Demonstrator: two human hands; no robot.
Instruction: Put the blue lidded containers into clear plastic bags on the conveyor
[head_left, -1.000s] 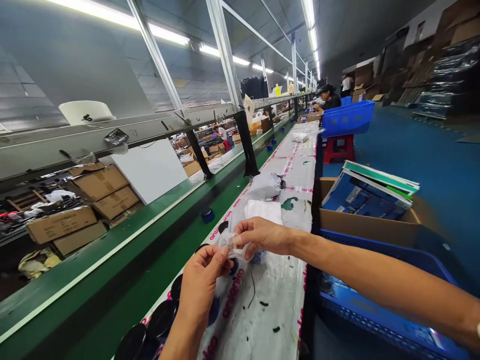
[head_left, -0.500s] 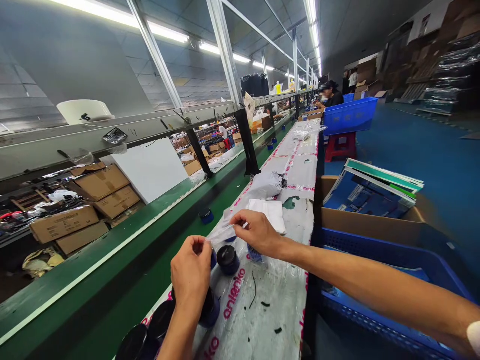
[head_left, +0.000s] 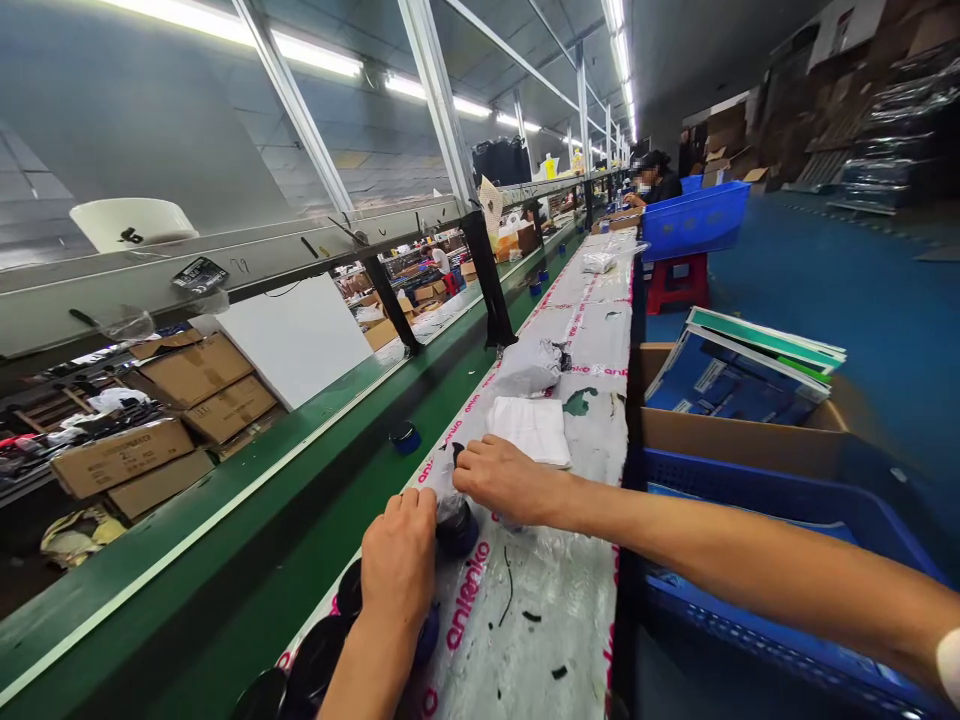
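My left hand [head_left: 400,550] is closed with its knuckles up, at the near edge of a thin clear plastic bag [head_left: 448,490]; its fingertips are hidden. My right hand [head_left: 508,480] grips the bag's other side, and a small black piece [head_left: 457,453] shows at its fingertips; I cannot make out what it is. Under the bag and between the hands stands a dark blue jar with a black lid [head_left: 459,535]. More black-lidded jars [head_left: 319,650] crowd beneath my left forearm, partly hidden. A stack of white bags or sheets [head_left: 531,428] lies just beyond my right hand.
A green conveyor belt [head_left: 247,530] runs along the left, carrying a blue jar [head_left: 405,437]. The plastic-covered bench [head_left: 540,620] has black scraps. To the right are a blue basket [head_left: 750,480] and a carton of printed sheets [head_left: 739,430]. A person [head_left: 660,182] sits farther along.
The plastic bag stretched between my hands has dropped lower, over the jar. My fingers have curled in more, and a black piece now shows by my right fingertips. The view has shifted slightly.
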